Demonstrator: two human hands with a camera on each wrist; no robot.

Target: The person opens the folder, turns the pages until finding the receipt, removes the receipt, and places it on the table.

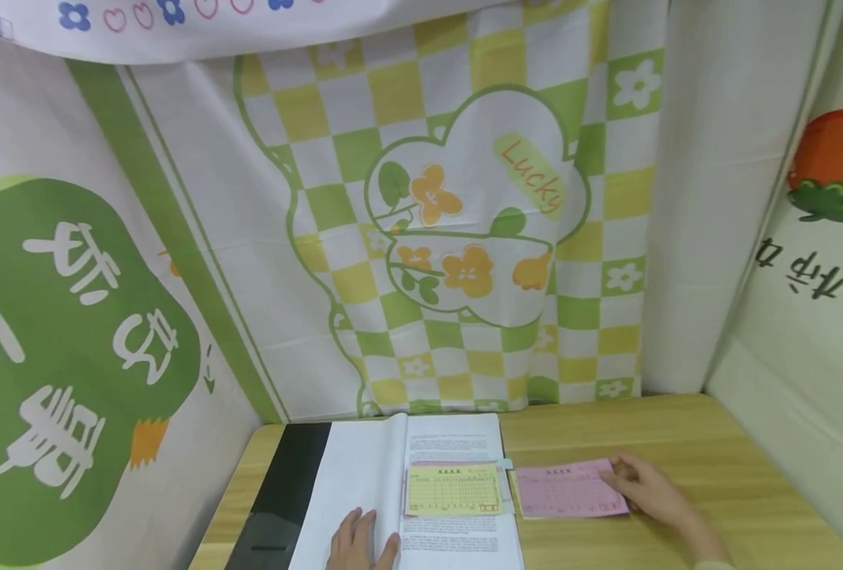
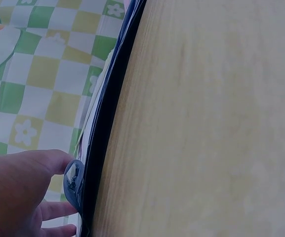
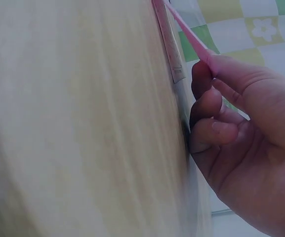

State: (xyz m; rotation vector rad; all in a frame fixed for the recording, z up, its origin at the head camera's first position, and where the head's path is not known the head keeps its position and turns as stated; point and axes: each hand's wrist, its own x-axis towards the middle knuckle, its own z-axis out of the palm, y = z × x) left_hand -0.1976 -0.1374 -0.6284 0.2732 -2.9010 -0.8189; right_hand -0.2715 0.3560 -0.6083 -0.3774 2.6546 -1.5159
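My right hand (image 1: 649,489) pinches the right edge of a pink printed form (image 1: 563,489) between thumb and fingers. In the right wrist view the pinched pink form (image 3: 191,37) slants up off the table, with another printed slip (image 3: 171,54) under it. A yellow printed form (image 1: 455,489) lies to the left on the right-hand page of an open file folder (image 1: 279,491). My left hand (image 1: 359,542) rests with spread fingers on the folder's white left page (image 1: 350,467). Seen from the left wrist, its thumb is right at a curled-up page fold (image 2: 73,182).
The folder, with its black cover and several printed pages, lies on a wood-grain table (image 1: 734,475). A checkered cloth (image 1: 449,356) hangs behind the table's far edge. Printed cloth walls stand at the left (image 1: 36,317) and right (image 1: 813,348).
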